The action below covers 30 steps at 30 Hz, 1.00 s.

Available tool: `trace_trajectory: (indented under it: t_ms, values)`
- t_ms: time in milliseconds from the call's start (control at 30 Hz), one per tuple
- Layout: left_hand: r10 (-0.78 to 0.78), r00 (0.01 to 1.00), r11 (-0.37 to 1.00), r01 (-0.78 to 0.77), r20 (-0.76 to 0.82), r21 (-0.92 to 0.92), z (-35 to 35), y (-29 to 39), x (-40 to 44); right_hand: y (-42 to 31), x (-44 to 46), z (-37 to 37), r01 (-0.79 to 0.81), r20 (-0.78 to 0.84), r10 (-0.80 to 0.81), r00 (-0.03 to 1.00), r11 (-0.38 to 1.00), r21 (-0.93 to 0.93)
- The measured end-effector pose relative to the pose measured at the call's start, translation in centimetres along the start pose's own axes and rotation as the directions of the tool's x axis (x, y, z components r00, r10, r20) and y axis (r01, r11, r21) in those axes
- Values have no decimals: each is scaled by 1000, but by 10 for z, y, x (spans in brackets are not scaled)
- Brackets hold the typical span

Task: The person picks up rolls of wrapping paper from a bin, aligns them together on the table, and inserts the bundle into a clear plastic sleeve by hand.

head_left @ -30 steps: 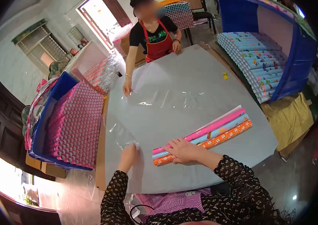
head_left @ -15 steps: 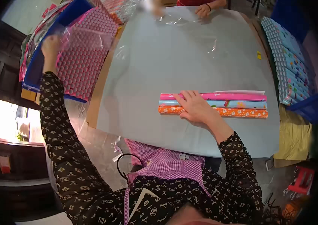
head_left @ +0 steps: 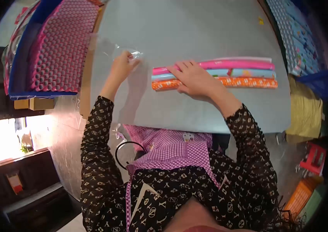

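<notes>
My right hand [head_left: 198,80] lies across several rolls of patterned wrapping paper on the grey tabletop. Its fingers reach over the pink roll [head_left: 245,65], and its thumb side comes down by the orange roll [head_left: 249,82]. Between these two is a light blue roll [head_left: 262,73], and a white edge shows behind the pink one. To the left of the rolls, my left hand [head_left: 122,66] is above the table, fingers pinched on a clear plastic bag [head_left: 133,52]. The bag is thin and see-through, so its full outline is hard to make out.
A blue bin [head_left: 40,94] at the left holds many pink rolls [head_left: 61,50] stacked with ends outward. Light blue patterned rolls [head_left: 301,42] stand at the right above a blue bin [head_left: 318,81]. A yellow tag [head_left: 261,20] lies on the grey table [head_left: 187,34].
My left hand has moved right from beside the left bin to over the table, bringing the clear plastic along. My right hand remains on the rolls. The view has tilted downward.
</notes>
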<state>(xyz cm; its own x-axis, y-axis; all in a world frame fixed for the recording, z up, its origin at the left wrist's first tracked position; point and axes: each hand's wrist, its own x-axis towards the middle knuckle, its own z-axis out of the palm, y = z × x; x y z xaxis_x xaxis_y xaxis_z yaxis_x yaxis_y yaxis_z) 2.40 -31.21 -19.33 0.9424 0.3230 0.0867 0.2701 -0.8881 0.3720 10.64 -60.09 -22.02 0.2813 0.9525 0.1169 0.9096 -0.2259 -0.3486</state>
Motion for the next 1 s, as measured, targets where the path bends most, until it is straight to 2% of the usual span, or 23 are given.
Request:
trace_trajectory:
  t_ms: [33,67,133,167,233,367,567,633,767,833,867,933,967,1000]
  values:
    - [-181,958,943,233,221,-236,15,6,-3,0,-1,2,1,-7,-2,1000,1000,-20]
    - [-178,953,941,238,246,-239,21,14,-6,0,-1,3,-17,7,17,1000,1000,-8]
    - [-255,897,827,396,361,-399,26,27,-7,2,-1,5,17,-10,-17,1000,1000,-12]
    - [-255,892,826,401,372,-396,32,21,-5,3,0,7,13,-15,-14,1000,1000,-28]
    - [-172,894,766,386,414,-514,40,8,0,1,0,6,4,-3,-4,1000,999,-39]
    - [-167,878,701,425,449,-572,34,13,1,1,1,5,-5,1,5,1000,998,-58]
    - [-97,867,747,387,488,-540,30,14,3,1,2,9,-12,1,12,1000,998,-64]
    - [-19,893,659,349,449,-666,31,20,1,1,2,9,-23,11,24,1000,997,-78]
    - [-40,879,688,369,474,-625,49,25,11,1,1,10,-13,-13,12,1000,998,-68]
    - [-3,946,826,185,325,-532,60,33,17,2,0,9,-22,-13,21,1000,997,-70]
    - [7,946,827,177,325,-533,56,46,15,1,0,8,-26,6,26,1000,998,-54]
    - [10,966,970,54,260,-236,38,77,9,-1,1,3,-38,17,39,999,998,-42]
    - [66,983,966,-20,172,-258,42,78,9,-3,0,1,-44,37,45,998,998,-36]
    - [75,982,966,-29,171,-258,44,77,11,-3,0,-1,-49,58,51,997,998,-31]
